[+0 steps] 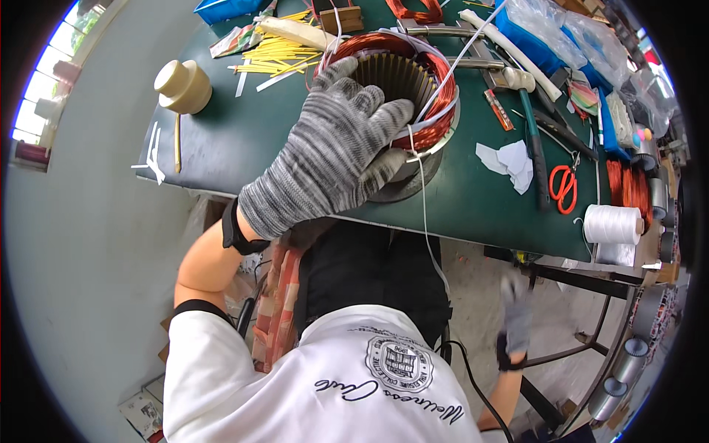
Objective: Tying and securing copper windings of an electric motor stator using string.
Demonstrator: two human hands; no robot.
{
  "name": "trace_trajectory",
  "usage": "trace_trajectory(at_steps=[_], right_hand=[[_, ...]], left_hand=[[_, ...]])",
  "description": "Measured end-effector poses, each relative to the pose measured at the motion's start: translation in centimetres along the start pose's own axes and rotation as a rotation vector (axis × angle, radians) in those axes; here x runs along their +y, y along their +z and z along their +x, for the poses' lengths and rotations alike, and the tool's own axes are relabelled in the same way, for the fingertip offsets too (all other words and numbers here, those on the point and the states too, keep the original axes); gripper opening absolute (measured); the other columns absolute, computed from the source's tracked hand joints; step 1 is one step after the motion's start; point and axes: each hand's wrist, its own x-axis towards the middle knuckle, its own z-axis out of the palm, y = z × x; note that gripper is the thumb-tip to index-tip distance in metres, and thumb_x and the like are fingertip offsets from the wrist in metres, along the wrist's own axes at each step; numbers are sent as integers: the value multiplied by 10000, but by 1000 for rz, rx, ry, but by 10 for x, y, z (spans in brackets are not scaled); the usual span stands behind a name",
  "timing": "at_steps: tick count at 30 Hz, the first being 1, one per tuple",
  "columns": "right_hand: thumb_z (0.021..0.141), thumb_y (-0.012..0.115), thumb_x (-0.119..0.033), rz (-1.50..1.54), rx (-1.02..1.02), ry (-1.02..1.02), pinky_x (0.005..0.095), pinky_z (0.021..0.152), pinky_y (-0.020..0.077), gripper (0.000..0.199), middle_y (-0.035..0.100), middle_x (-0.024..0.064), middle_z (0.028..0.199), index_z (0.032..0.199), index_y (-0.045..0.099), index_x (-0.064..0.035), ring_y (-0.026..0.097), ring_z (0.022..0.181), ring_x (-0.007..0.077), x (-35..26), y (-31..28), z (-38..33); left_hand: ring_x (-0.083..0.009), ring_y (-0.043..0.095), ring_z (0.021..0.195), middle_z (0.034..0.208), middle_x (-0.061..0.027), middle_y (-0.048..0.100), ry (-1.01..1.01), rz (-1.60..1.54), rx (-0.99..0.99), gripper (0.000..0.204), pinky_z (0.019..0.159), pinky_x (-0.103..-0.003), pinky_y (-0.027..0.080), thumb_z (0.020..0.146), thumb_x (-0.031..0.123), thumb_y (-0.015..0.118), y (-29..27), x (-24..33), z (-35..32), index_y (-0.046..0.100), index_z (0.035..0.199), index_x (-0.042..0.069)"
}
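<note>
A motor stator (395, 74) with slotted dark inner walls and a ring of reddish copper windings (443, 92) sits near the table's front edge. My left hand (325, 136), in a grey striped knit glove, grips its near left rim, with fingers over the opening and thumb on the outer side. White lacing cord (423, 184) hangs from the windings over the table edge towards my lap. Low on the right, below the tabletop, is my gloved right hand (515, 317). Motion smears its fingers, and whether they hold the cord is unclear.
Yellow sticks (277, 55) and a cream spool-shaped block (183, 87) lie left on the green table (244, 148). At right are a hammer (533, 140), red-handled scissors (564, 188), paper scraps (509, 164) and a white thread spool (613, 224). Blue bins (528, 44) stand behind.
</note>
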Motion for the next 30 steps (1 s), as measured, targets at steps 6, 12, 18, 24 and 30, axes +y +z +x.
trace_trajectory(at_steps=[6, 12, 18, 24, 30], right_hand=[[867, 519, -129, 1097, -44, -17, 323, 622, 471, 255, 562, 116, 832, 1073, 513, 21, 559, 668, 231, -135, -76, 186], [844, 549, -71, 1008, -5, -225, 258, 652, 466, 186, 567, 100, 947, 1021, 577, -20, 553, 703, 165, -150, -112, 215], [923, 473, -281, 2936, -320, -11, 159, 313, 195, 189, 271, -78, 535, 807, 502, -135, 207, 377, 12, -171, -46, 208], [927, 473, -260, 2463, -488, 68, 144, 319, 171, 235, 273, -84, 532, 811, 531, -63, 225, 384, -7, -168, -99, 232], [927, 475, -311, 2325, -330, 173, 122, 358, 191, 299, 474, -17, 696, 893, 569, -29, 258, 436, -26, -126, -83, 243]], left_hand=[[-332, 502, 1058, 993, -164, 566, 22, 300, -25, 366, 1036, -495, 278, 673, 190, 604, 13, 14, 10, 594, 994, 14], [-303, 517, 939, 1023, -134, 543, -111, 218, 49, 384, 834, -453, 395, 670, 214, 606, 25, 15, -14, 590, 1015, 46], [-264, 524, 670, 827, -80, 546, 198, 315, 235, 383, 570, -400, 426, 631, 217, 624, 38, -6, -12, 585, 969, 42], [-247, 533, 704, 802, -77, 562, 233, 219, 267, 378, 644, -374, 425, 633, 274, 642, 27, -28, -16, 609, 936, 52], [-279, 540, 753, 816, -86, 573, 234, 29, 205, 378, 695, -413, 409, 664, 316, 681, 25, -23, -7, 602, 920, 50]])
